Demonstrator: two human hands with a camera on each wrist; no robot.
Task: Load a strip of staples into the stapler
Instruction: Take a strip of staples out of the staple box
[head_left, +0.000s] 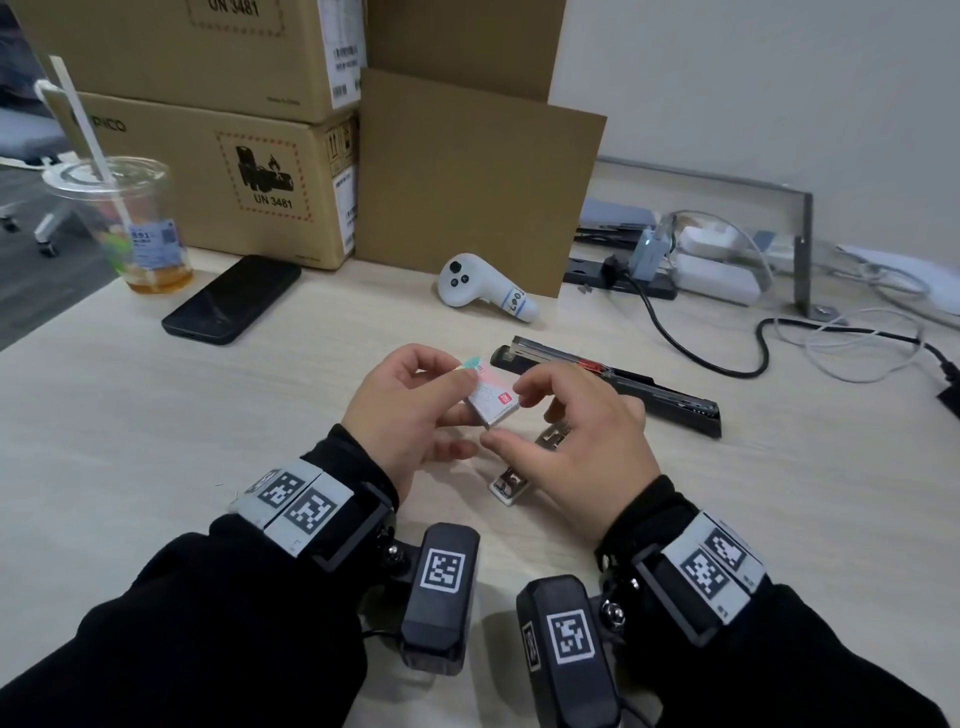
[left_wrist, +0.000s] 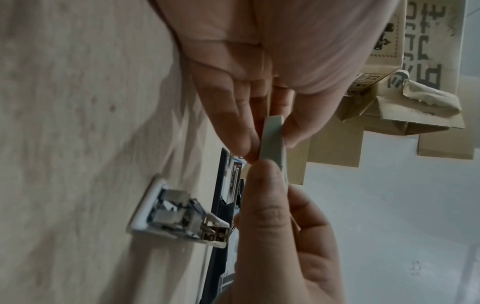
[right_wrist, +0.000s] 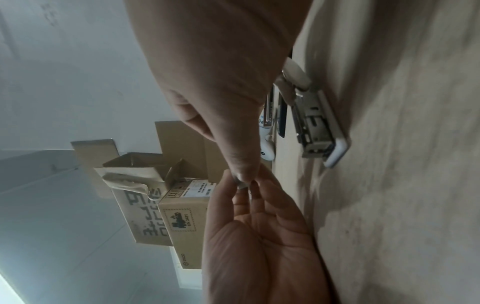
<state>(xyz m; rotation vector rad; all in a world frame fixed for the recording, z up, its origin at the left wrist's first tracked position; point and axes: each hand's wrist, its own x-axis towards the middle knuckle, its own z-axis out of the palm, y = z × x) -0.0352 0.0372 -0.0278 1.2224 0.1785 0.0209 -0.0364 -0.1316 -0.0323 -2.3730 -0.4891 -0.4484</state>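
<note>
Both hands hold a small staple box (head_left: 491, 402), white with a red label, just above the desk. My left hand (head_left: 460, 387) pinches its far end between thumb and fingers. My right hand (head_left: 506, 415) pinches its near end with thumb and forefinger. In the left wrist view the box (left_wrist: 271, 152) shows edge-on as a grey slab. A small white stapler (head_left: 511, 486) lies opened flat on the desk under my right hand, its metal channel (left_wrist: 171, 214) exposed. A long black stapler (head_left: 639, 389) lies open just beyond the hands. No loose staple strip is visible.
A black phone (head_left: 231, 299), a plastic cup with a straw (head_left: 135, 228) and a white controller (head_left: 483, 288) lie further back. Stacked cardboard boxes (head_left: 208, 171) stand behind them. A power strip with chargers (head_left: 675, 270) and cables (head_left: 841, 343) fill the right side.
</note>
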